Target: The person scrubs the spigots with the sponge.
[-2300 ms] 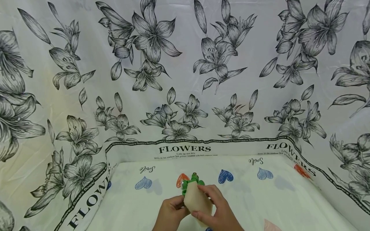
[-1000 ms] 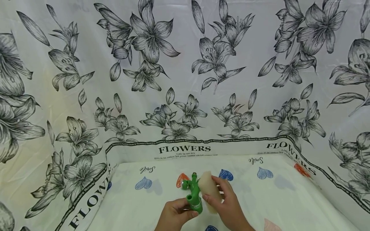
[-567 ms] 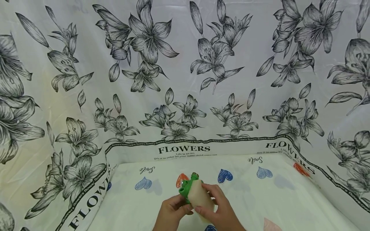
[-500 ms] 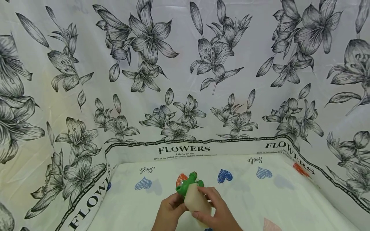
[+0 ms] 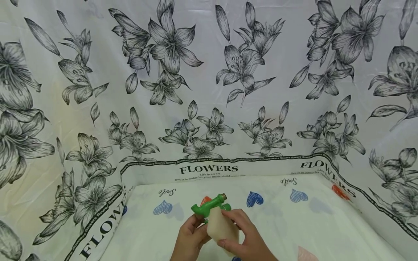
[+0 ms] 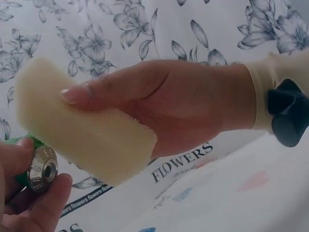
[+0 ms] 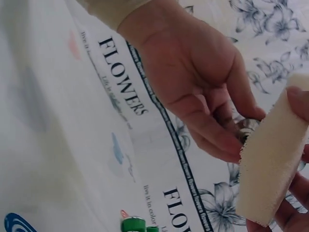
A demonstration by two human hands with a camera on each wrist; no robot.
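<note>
A green plastic tap (image 5: 209, 207) with a brass-coloured threaded end is held up over the cloth, tilted, its spout to the left. My left hand (image 5: 191, 232) grips it; in the left wrist view the fingers (image 6: 53, 198) pinch around its round metal end (image 6: 42, 169). My right hand (image 5: 248, 233) holds a thick cream sponge (image 5: 222, 226), thumb on the near side and fingers behind. The sponge overlaps the tap's right part in the head view and hides much of its body. In the right wrist view the sponge (image 7: 270, 154) covers most of the tap.
A white cloth with printed hearts (image 5: 254, 199) covers the surface beneath my hands. White curtains with black lily prints (image 5: 243, 69) enclose the back and both sides, with a printed FLOWERS border (image 5: 209, 169) low along them.
About a second ago the sponge was right of the tap, leaving it uncovered; now it overlaps it. The tap has turned in my left hand, its spout swinging left and its threaded end tipping right.
</note>
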